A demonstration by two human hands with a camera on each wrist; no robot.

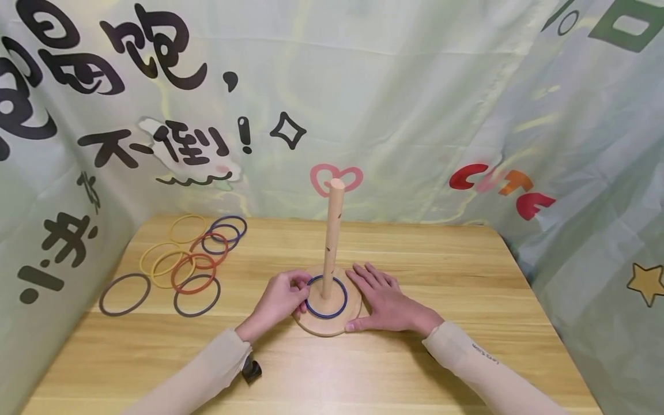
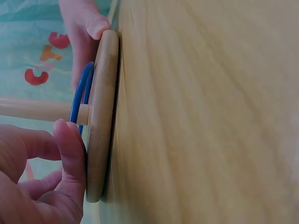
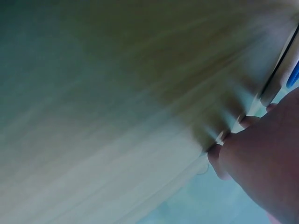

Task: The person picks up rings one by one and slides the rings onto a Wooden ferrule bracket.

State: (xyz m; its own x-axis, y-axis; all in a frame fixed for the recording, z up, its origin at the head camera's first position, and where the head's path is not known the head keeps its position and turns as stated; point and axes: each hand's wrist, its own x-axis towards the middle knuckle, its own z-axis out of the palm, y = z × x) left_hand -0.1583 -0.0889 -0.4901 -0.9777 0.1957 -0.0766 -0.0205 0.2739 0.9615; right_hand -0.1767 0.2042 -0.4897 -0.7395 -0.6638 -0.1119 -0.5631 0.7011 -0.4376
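A blue ring circles the foot of an upright wooden peg, just above its round wooden base. My left hand pinches the ring's left side between thumb and fingers. In the left wrist view the ring stands slightly off the base, with the left hand at its near edge. My right hand lies with spread fingers along the base's right edge, its thumb touching the rim. The right wrist view shows the back of that hand and only a bit of the ring.
On the table's left lie several loose rings: yellow, red, blue and dark grey, some overlapping. A printed cloth hangs behind and beside the wooden table. A black strap piece hangs by the left sleeve.
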